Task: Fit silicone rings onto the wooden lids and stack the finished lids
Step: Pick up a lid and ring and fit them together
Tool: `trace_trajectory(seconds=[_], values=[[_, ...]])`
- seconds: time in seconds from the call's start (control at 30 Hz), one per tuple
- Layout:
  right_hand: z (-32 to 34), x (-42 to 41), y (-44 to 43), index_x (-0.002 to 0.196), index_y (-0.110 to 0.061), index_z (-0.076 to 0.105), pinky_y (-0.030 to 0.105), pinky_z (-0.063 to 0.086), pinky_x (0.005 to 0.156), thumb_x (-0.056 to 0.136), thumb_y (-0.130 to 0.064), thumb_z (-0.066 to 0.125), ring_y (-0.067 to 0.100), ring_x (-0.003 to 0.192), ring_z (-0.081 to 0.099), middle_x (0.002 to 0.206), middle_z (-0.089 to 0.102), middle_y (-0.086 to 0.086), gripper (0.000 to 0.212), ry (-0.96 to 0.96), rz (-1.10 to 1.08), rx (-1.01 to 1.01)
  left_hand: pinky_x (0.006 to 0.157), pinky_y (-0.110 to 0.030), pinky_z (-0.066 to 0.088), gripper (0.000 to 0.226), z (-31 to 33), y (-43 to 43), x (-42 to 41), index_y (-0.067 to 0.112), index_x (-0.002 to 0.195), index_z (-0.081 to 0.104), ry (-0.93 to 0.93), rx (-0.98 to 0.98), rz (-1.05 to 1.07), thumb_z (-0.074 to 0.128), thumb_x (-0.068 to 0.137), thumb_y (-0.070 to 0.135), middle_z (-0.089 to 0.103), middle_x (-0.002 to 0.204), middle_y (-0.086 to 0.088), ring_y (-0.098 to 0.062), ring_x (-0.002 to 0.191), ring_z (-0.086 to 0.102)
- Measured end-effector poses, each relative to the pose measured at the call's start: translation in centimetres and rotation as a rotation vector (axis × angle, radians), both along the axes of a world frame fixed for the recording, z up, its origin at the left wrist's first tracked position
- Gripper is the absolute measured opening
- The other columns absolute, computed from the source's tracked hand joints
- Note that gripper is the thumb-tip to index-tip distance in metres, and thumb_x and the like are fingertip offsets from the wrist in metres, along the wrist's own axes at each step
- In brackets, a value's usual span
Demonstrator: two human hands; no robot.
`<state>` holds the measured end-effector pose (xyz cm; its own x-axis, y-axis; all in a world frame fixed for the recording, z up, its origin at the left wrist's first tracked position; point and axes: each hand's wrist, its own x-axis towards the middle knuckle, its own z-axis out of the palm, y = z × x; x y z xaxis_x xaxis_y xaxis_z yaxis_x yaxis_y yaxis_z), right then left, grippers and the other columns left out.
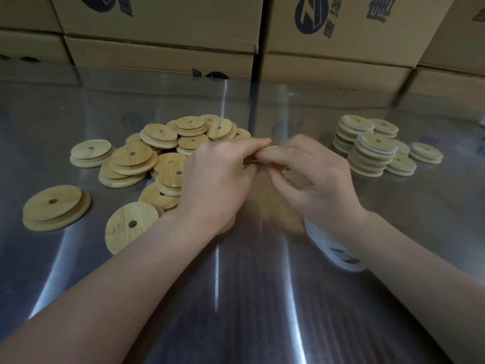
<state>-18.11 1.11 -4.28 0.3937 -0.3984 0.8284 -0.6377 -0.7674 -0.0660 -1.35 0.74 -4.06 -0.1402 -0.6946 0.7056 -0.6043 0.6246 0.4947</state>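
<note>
**Item 1, left.** Loose heap of round pale wooden lids with small centre holes [147, 156], lying flat and overlapping on the shiny steel worktop [249, 298], with a few strays just beside it. Judged light, stiff and smooth-faced. Each shows a stepped edge, a wider disc under a narrower one. Best taken by the wide rim, thumb opposite fingers, leaving the step free for a ring.

**Item 2, centre-left.** Left hand [220, 177]. Its grip is clenched on the single lid in work [273, 147], fingers curled over that lid's left edge.

**Item 3, centre.** The lid in work is held above the worktop between both hands. Only a sliver of pale rim shows between the fingertips. Whether a ring already sits on it cannot be told.

**Item 4, centre-right.** Right hand [315, 177]. Its grip is closed in a pinch on the same lid's right edge, the remaining fingers curled beneath.

**Item 5, lower right.** White silicone rings [341, 254], lying on the worktop partly under the right forearm. Judged soft, stretchy, very light and likely tacky, so apt to twist. Best pinched at one strand and stretched round the step.

**Item 6, right.** Short stacks of finished wooden lids with white edging [372, 153], standing close together, well apart from the heap. Judged stable if each lid is set down centred.

**Backdrop.** Brown cardboard boxes with dark print [157, 22].
</note>
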Motion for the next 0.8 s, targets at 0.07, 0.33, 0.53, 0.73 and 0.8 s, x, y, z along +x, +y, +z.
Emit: trace_trajectory(seconds=[0.07,0.33,0.53,0.73,0.8], values=[[-0.13,0.00,-0.09,0.106,-0.005,0.074,0.043,0.054,0.062,0.086,0.003,0.068,0.026,0.077,0.066,0.086,0.067,0.011,0.022,0.010,-0.004,-0.019,0.073,-0.045,0.057,0.032,0.01,0.07,-0.10,0.020,0.110,0.075,0.004,-0.018,0.011,0.064,0.081,0.015,0.077,0.096,-0.005,-0.029,0.091,0.072],[-0.05,0.03,-0.13,0.099,-0.003,0.076,0.040,0.054,0.064,0.086,0.002,0.070,0.024,0.077,0.067,0.086,0.068,0.011,0.015,-0.041,0.002,0.000,0.077,-0.045,0.058,0.033,0.02,0.05,-0.20,0.022,0.110,0.075,0.049,0.027,-0.007,0.067,0.080,0.010,0.077,0.097,-0.002,-0.025,0.093,0.072],[0.16,-0.10,-0.18,0.088,0.000,0.074,0.034,0.051,0.063,0.086,0.001,0.070,0.018,0.072,0.061,0.080,0.064,0.009,0.005,-0.044,0.002,0.004,0.079,-0.045,0.056,0.032,0.31,0.33,-0.21,0.022,0.111,0.075,0.014,0.065,-0.015,0.062,0.081,0.022,0.077,0.100,-0.002,-0.026,0.096,0.071],[0.37,-0.10,0.01,0.083,-0.001,0.070,0.038,0.050,0.060,0.084,-0.001,0.070,0.019,0.069,0.058,0.080,0.061,0.006,0.001,-0.009,-0.020,0.048,0.081,-0.046,0.055,0.030,0.32,0.20,-0.13,0.023,0.115,0.073,-0.056,0.064,-0.024,0.068,0.086,0.018,0.075,0.106,0.000,-0.026,0.101,0.069],[0.49,-0.10,0.06,0.081,-0.001,0.068,0.034,0.050,0.061,0.083,-0.001,0.072,0.017,0.068,0.058,0.079,0.061,0.006,0.005,-0.025,-0.023,0.084,0.080,-0.046,0.055,0.030,0.28,0.22,-0.13,0.023,0.115,0.073,-0.069,0.049,-0.022,0.067,0.086,0.019,0.075,0.106,0.000,-0.026,0.100,0.069]])
